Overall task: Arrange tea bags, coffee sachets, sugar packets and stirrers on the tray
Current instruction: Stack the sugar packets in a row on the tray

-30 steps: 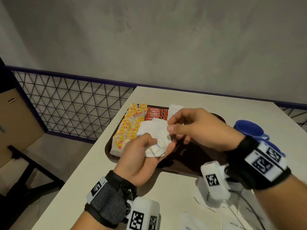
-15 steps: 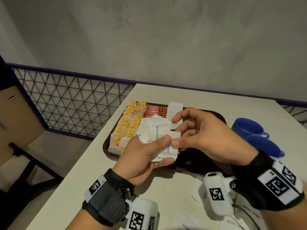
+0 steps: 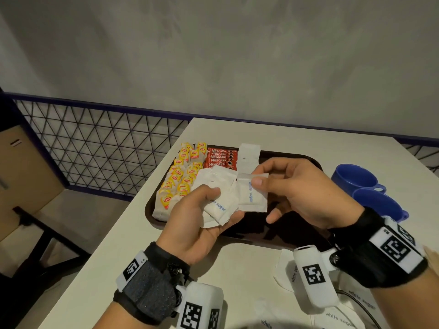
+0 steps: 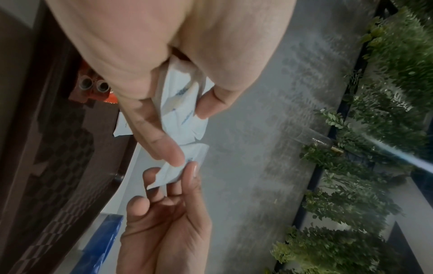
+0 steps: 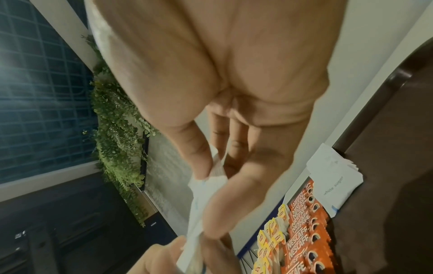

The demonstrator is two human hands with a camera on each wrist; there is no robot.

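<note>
Since a moment ago right hand has drawn one white paper sugar packet clear of the fan | left hand grips remaining white sugar packets above dark brown tray | light, limp, slippery: pinch edges.

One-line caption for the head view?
Left hand grips a sugar packet stack; right hand pinches one packet above the tray.

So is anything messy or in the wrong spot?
Yes. Some sugar packets lie loose on the table, off the tray. Tea bags and coffee sachets sit in neat rows.
</note>
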